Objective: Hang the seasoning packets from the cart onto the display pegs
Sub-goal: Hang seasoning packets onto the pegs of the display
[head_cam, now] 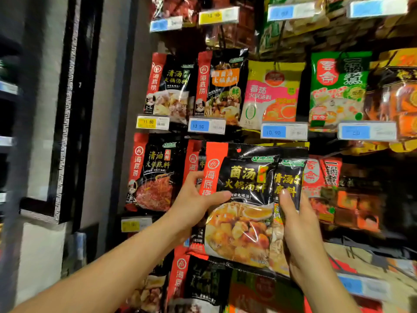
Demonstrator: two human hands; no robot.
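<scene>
Because the front seasoning packet (241,199) is a flat foil pouch with a glossy, crinkled face, it is judged to be light, limp at the edges and somewhat slippery, with contents that would shift rather than break. It is held upright in front of the display, just below the blue price tags, with its long axis running vertically and its printed face turned toward the camera. A small hang hole (visible near the top edge, right of the red band) points up, which is the end judged to meet a peg.

The left hand (194,204) is closed on the packet's left edge, thumb across the front and fingers curled behind. The right hand (297,224) is wrapped around a second packet (287,184) tucked behind and to the right of the first, thumb pressed on its face. A hold near the upper corners would probably keep the top stiff enough to thread. No peg can be made out behind the packets, and the cart is out of view.
</scene>
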